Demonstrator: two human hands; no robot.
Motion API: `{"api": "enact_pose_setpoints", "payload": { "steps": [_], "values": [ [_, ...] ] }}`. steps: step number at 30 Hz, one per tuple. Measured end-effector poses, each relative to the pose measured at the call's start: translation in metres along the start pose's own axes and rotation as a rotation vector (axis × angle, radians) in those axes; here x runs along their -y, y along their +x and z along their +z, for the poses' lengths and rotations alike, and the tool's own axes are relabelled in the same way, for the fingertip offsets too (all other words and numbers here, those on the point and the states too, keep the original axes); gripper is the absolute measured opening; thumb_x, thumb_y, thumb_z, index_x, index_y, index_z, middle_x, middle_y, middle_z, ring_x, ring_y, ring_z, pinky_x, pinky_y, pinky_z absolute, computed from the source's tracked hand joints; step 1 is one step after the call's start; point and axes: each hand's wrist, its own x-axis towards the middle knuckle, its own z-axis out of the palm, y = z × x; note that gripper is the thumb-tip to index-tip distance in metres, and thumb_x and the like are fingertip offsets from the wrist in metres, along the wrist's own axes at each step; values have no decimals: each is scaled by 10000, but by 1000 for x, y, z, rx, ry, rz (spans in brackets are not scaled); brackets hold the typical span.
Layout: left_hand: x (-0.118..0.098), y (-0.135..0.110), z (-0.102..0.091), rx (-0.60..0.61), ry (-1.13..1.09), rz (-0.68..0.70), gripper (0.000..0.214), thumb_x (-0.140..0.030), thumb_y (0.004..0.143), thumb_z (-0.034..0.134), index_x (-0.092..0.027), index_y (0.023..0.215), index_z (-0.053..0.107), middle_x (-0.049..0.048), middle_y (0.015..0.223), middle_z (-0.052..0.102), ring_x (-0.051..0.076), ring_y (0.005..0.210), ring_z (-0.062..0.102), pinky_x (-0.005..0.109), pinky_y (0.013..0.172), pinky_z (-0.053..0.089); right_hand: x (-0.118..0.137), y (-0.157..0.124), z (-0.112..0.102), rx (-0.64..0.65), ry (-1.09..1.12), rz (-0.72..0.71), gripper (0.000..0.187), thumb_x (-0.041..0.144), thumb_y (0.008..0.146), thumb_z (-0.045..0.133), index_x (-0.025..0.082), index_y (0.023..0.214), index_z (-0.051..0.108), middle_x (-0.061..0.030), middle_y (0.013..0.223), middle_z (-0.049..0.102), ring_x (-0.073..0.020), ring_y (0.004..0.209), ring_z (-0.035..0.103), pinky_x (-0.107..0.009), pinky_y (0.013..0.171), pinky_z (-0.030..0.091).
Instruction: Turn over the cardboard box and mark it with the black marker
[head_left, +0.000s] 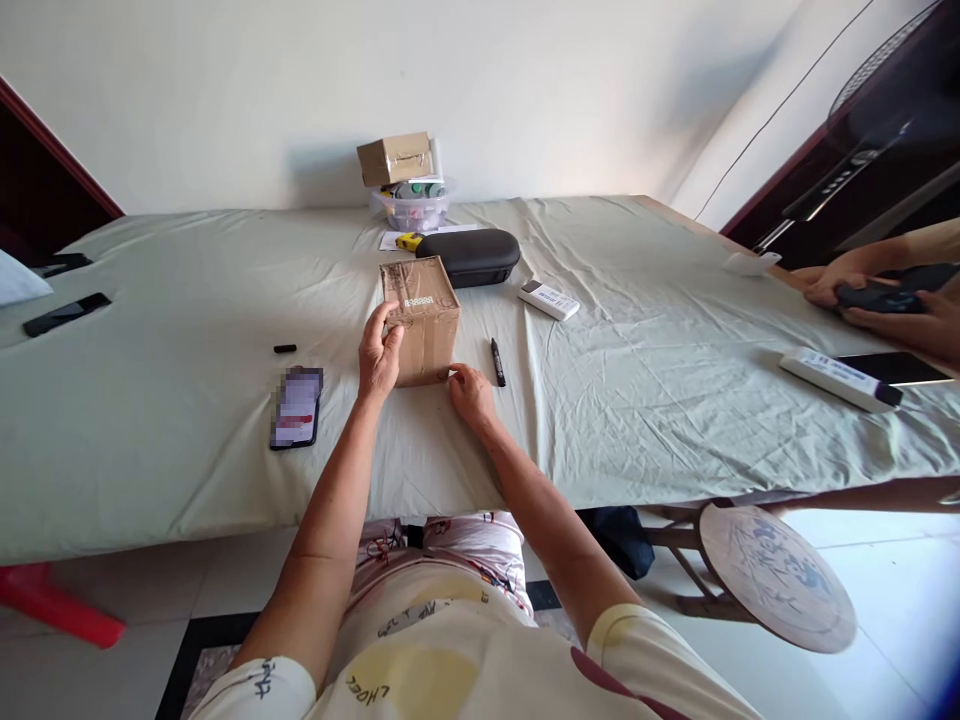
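Bracing a box (420, 318): left hand (379, 355) grasps it by its left face, thumb on the near face, fingers running up the side. Right hand (471, 392) is loose and grips nothing; its fingertips touch the box's lower right corner. Box stands at mid-table, near the front edge, closed, with tape and a printed label across the top. Contents hidden.

Containers behind:
- Case (469, 255), black, rounded, shut, just beyond the box.
- Tub (412, 210), clear plastic, against the wall, holding small mixed items too small to tell.
- Carton (395, 158) sits tilted on top of the tub, closed.

Edges and room: cloth (637, 420) hangs over the front table edge, just short of the person's lap. Open cloth lies wide to the right of the box and to the far left. Pen (497, 362) lies just right of the right hand, apart from it. Phone (297, 406) lies left of the left hand, screen up; a cap (285, 348) lies just beyond it. Remote (550, 300) lies right of the case. At the right edge another person's hands (885, 295) hold a dark object, well apart from the box. Stool (776, 575) stands below the front edge, at right.

Materials: box is brown corrugated card, roughly cubic, with creased faces. Cloth is pale green and wrinkled. Stool top is round, with a worn pattern.
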Motion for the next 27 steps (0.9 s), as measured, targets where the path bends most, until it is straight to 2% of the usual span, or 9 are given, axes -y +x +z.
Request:
{"api": "enact_pose_setpoints", "payload": {
  "steps": [4,8,13,17,20,23,27],
  "values": [
    [-4,0,3,-34,35,-16,490,-567,1074,441,-265,1436,577,80,1298,712,247,1276,662,389,1107,531,-13,7,-8,-191,-10,25,354,205,950,488,216,1201,738,-123,1180,760,-285,1110,656,-458,1040,490],
    [-9,0,4,-60,39,-16,435,-537,1078,439,-255,1364,605,68,1256,733,223,1135,713,343,1005,573,-30,11,-16,-295,-75,168,395,232,918,534,216,1266,722,-165,1350,660,-338,1234,559,-511,1030,462],
    [-14,0,1,-42,118,1,368,-424,1065,479,-264,1379,587,70,1317,717,230,1223,687,362,1067,554,-44,11,-17,-289,-101,226,416,216,863,590,258,1238,765,-153,1306,661,-323,1182,533,-476,992,449],
    [-15,0,1,-28,129,5,368,-319,1031,491,-244,1380,574,85,1369,701,224,1234,683,358,1070,556,-41,10,-16,-206,-155,234,319,247,917,568,263,1112,820,-158,1195,689,-311,1096,563,-451,941,456],
    [-14,-1,3,-37,114,-2,379,-266,1007,487,-246,1374,579,79,1382,701,223,1245,678,357,1069,558,-36,9,-15,-157,-162,220,311,264,934,560,262,1092,829,-155,1141,692,-294,1052,595,-435,929,459],
    [-12,-1,3,-44,105,-9,381,-264,1008,482,-254,1375,584,74,1384,703,225,1258,674,355,1068,559,-32,7,-14,-143,-90,216,338,241,940,524,279,1095,823,-120,1092,696,-257,1004,622,-403,931,461],
    [-10,0,3,-44,111,11,360,-317,1037,482,-252,1374,592,82,1388,700,227,1283,664,353,1099,538,-29,9,-13,-163,63,283,416,231,963,423,271,1147,794,-86,1068,677,-234,952,638,-375,912,480]
  ]
}}
